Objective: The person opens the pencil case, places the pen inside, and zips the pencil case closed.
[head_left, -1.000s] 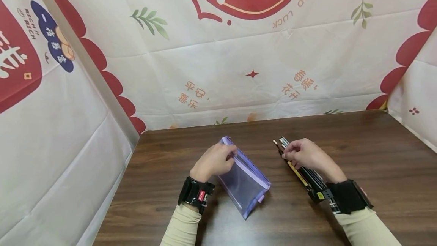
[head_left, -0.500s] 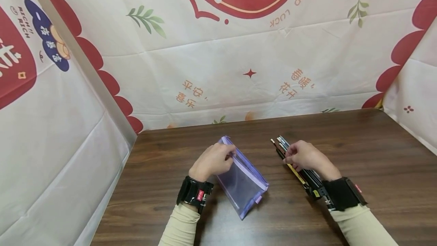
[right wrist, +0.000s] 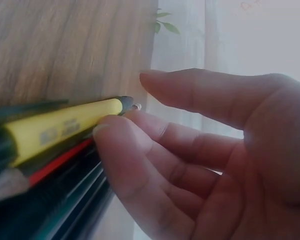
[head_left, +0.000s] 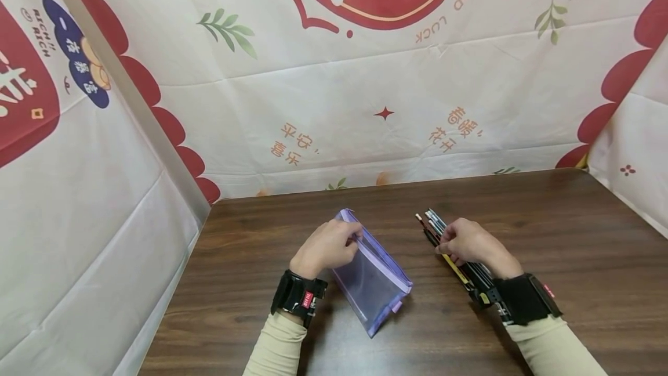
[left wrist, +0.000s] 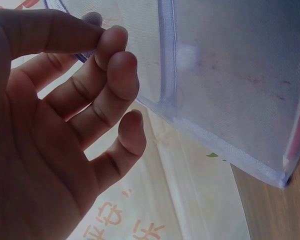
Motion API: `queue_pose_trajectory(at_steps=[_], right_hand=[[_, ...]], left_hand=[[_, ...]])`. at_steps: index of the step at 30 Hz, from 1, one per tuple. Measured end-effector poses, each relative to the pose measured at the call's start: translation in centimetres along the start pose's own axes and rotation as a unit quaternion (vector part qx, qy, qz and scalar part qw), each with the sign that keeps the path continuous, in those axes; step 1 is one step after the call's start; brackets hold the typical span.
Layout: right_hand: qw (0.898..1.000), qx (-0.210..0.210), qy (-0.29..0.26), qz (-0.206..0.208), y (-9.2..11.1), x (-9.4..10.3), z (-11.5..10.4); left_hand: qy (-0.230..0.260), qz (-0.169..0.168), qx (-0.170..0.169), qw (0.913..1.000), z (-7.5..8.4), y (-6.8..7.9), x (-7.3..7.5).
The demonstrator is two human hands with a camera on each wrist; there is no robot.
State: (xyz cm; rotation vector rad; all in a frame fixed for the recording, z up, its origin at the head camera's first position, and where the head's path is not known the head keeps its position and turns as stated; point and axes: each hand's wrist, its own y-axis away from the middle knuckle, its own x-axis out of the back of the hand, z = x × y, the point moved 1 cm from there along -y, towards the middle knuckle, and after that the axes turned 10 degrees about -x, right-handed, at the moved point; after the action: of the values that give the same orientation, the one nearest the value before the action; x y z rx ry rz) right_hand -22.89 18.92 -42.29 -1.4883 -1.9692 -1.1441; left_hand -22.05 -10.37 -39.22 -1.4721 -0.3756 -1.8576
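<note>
My left hand [head_left: 327, 248] pinches the upper edge of a translucent purple zippered mesh pouch [head_left: 377, 292], thumb against fingertips. In the left wrist view the pouch [left wrist: 235, 85] hangs beyond those fingers, its mesh side facing the camera. My right hand [head_left: 472, 245] hovers over a bundle of pens and pencils [head_left: 434, 220] lying slantwise on the table. Up close in the right wrist view, a yellow-barrelled pen [right wrist: 65, 125] passes right at the fingertips. The thumb stands apart from the loosely bent fingers there, with nothing gripped between them. The hand hides the bundle's middle.
The brown wooden table [head_left: 235, 306] has its far edge against a white printed cloth [head_left: 334, 115]. Another cloth panel [head_left: 104, 237] stands along the left side. Black straps with cameras sit on both wrists.
My right hand has shifted slightly back along the bundle, toward the body. The left hand keeps its pinch on the pouch, which stays in place.
</note>
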Motion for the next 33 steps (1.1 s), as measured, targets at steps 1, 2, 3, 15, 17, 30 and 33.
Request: queue_pose_trajectory(at_steps=[1,2,3,15,17,30,33], right_hand=[[1.0,-0.001,0.003,0.001,0.0,0.0,0.0],[1.0,0.001,0.006,0.001,0.0,0.0,-0.1],[1.0,0.0,0.008,0.002,0.0,-0.1,-0.1],[0.999,-0.004,0.034,0.02,0.4,-1.1,-1.0],[0.999,-0.003,0.041,0.028,0.3,-1.3,-1.2],[0.997,-0.013,0.058,0.055,0.4,-2.2,-1.8],[0.997,-0.014,0.054,0.055,0.3,-2.3,-1.8]], left_hand=[[0.001,0.0,0.001,1.0,0.0,0.0,0.0],[0.0,-0.001,0.002,1.0,0.0,0.0,0.0],[0.002,-0.002,0.003,1.0,-0.1,0.0,0.0],[0.0,-0.003,0.004,1.0,0.0,0.0,-0.1],[-0.001,-0.002,0.003,1.0,0.0,0.0,-0.1],[-0.006,0.001,0.0,1.0,0.0,0.0,-0.2],[-0.004,0.001,0.001,1.0,0.0,0.0,-0.2]])
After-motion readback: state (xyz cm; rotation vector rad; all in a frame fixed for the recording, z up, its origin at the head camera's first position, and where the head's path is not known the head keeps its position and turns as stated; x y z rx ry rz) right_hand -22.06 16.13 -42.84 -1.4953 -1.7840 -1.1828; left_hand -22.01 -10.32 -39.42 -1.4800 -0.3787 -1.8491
